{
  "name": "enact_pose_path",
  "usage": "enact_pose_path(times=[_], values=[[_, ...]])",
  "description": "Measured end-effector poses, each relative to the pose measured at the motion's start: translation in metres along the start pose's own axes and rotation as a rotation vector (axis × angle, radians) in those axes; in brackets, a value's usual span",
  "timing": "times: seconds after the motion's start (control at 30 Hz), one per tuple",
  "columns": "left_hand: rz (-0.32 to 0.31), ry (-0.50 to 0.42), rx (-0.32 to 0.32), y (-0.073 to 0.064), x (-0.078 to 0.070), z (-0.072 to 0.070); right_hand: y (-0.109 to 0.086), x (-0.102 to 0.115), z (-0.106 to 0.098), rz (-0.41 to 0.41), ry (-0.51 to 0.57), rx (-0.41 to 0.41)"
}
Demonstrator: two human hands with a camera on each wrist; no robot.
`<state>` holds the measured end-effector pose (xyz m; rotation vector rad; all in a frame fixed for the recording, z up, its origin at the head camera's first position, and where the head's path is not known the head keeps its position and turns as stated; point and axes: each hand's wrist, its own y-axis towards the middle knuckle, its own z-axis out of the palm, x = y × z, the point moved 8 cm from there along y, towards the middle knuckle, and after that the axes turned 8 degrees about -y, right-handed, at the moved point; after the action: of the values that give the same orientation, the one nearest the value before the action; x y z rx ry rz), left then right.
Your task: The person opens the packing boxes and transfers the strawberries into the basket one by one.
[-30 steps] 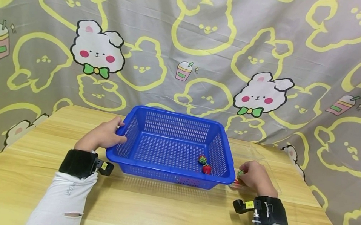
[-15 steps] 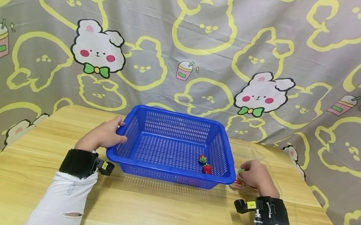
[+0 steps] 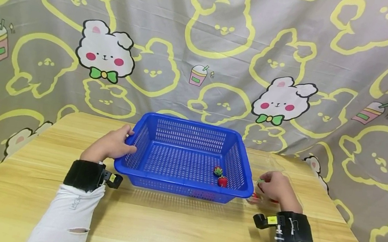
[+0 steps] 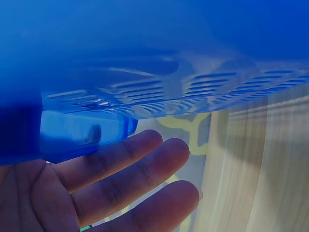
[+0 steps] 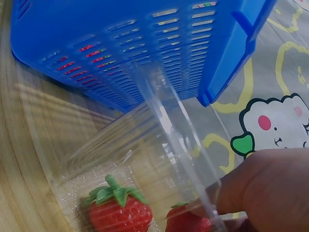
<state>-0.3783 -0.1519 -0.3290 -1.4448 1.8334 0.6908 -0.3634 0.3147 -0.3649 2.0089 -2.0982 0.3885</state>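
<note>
In the head view, my left hand (image 3: pixel 111 143) holds the left rim of a blue plastic basket (image 3: pixel 178 182), thumb over the edge. Seen from the left wrist, its fingers (image 4: pixel 140 183) extend along the outside. Two strawberries, one red (image 3: pixel 222 181) and one showing mostly green leaves (image 3: pixel 217 171), lie at the basket's right end. My right hand (image 3: pixel 276 188) is at a clear plastic box (image 5: pixel 106 150) beside the basket. Its fingers pinch a strawberry (image 5: pixel 186 221), partly hidden by the hand. Another strawberry (image 5: pixel 120 212) sits in the box.
Everything stands on a light wooden table (image 3: pixel 179 229). A grey curtain (image 3: pixel 177 24) with rabbit prints hangs close behind the basket and along the sides. The clear box is nearly see-through in the head view.
My right hand has shifted very slightly right and up at the clear box. The left hand and the basket stay as they were.
</note>
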Motion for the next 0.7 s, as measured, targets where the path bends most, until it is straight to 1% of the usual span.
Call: enact_pose_path(times=[0.2, 0.43, 0.6, 0.7], values=[[-0.002, -0.006, 0.004, 0.0002, 0.0002, 0.0002, -0.0013, 0.0002, -0.0017, 0.016, 0.022, 0.0], [-0.001, -0.005, 0.0, 0.0007, 0.0008, 0.0004, -0.002, 0.0018, -0.0057, -0.01, 0.033, -0.046], [-0.004, -0.01, 0.001, 0.0007, 0.0009, 0.0004, -0.0033, 0.0019, -0.0077, 0.012, 0.052, -0.041], [-0.002, -0.009, 0.002, 0.0006, 0.0005, 0.0003, -0.0043, 0.0038, -0.0097, 0.007, 0.056, -0.045]])
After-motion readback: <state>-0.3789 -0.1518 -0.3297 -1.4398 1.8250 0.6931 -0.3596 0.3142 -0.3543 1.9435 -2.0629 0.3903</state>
